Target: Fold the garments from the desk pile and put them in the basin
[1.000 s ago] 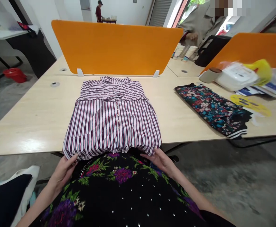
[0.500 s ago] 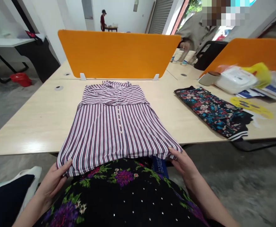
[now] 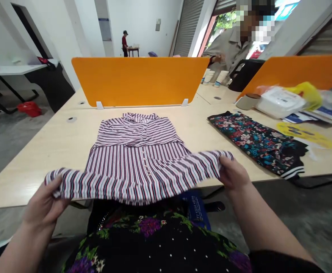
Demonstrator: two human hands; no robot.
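Observation:
A striped shirt (image 3: pixel 120 159) in white, dark blue and red lies front up on the table, collar at the far end, its upper part folded across. A short row of buttons runs down its middle. My left hand (image 3: pixel 45 204) grips the hem's left corner between thumb and fingers. The right corner is pinched in my right hand (image 3: pixel 232 172), which is held a little higher. Between both hands the hem is lifted off the table and stretched wide, sagging in the middle at the table's near edge.
Right of the shirt lies a folded dark floral garment (image 3: pixel 254 140). An orange divider (image 3: pixel 140 81) stands behind. At the right are a white package (image 3: pixel 279 101), a roll of tape (image 3: pixel 248 101) and a yellow sheet (image 3: pixel 304 134). Another person (image 3: pixel 225 49) stands behind paper cups (image 3: pixel 221 77).
Both hands have raised the hem from below the table edge and moved farther apart. The hem's lower band now hangs lifted over the shirt. My view has tilted up slightly.

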